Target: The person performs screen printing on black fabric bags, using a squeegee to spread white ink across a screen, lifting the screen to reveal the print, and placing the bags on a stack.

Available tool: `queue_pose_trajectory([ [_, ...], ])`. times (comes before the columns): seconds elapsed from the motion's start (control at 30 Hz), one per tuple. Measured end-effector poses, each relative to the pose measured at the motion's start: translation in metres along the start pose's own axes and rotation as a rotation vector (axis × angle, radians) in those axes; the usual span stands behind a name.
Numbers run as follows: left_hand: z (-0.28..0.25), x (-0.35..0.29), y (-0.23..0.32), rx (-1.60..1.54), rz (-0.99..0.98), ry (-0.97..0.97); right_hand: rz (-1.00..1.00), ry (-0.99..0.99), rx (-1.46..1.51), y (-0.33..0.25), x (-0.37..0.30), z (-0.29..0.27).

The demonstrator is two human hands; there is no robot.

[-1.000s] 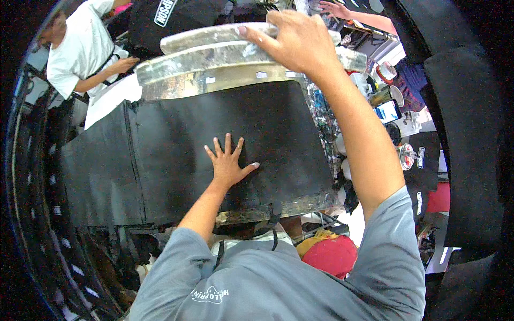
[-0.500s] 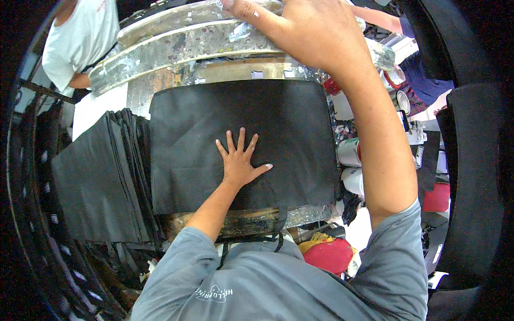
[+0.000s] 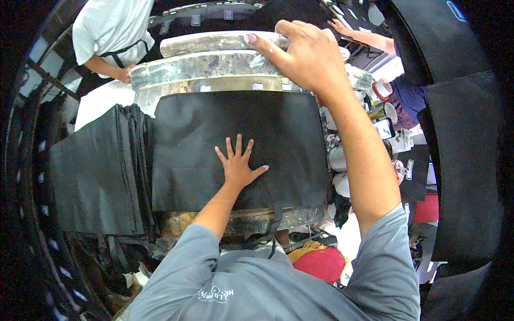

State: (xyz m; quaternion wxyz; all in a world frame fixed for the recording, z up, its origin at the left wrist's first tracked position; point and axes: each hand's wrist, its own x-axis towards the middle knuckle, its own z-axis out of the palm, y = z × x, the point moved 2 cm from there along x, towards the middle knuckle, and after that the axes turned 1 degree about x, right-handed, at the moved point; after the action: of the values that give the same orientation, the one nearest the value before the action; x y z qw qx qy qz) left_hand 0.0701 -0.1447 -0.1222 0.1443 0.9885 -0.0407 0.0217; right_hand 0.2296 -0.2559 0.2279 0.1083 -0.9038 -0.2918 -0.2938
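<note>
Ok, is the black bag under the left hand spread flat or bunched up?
Spread flat: the black bag shows as one broad, smooth rectangle beneath the open left hand. Whether a layer is folded underneath, I cannot tell.

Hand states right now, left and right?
Left hand: open, fingers spread on the black fabric panel.
Right hand: closed, gripping the paint-stained frame.

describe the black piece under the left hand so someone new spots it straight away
Find the paint-stained board in front of the person in the grey shirt. On it lies a black rectangular piece, the left hand spread flat on its middle. Unlike the fanned black stack to its left, it lies flat, a black strap at its near edge.
</note>
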Motion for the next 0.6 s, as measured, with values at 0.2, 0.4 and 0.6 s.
queue_pose_trajectory([
  [0.2,-0.002,0.006,0.004,-0.006,-0.02,-0.021,0.022,0.019,0.014,-0.004,-0.005,0.0],
  [0.4,-0.007,0.004,0.004,0.015,-0.057,-0.059,-0.005,0.021,0.011,-0.002,-0.006,0.002],
  [0.6,-0.016,0.015,0.015,0.004,-0.076,0.011,0.035,-0.018,0.022,-0.003,0.0,0.0],
])
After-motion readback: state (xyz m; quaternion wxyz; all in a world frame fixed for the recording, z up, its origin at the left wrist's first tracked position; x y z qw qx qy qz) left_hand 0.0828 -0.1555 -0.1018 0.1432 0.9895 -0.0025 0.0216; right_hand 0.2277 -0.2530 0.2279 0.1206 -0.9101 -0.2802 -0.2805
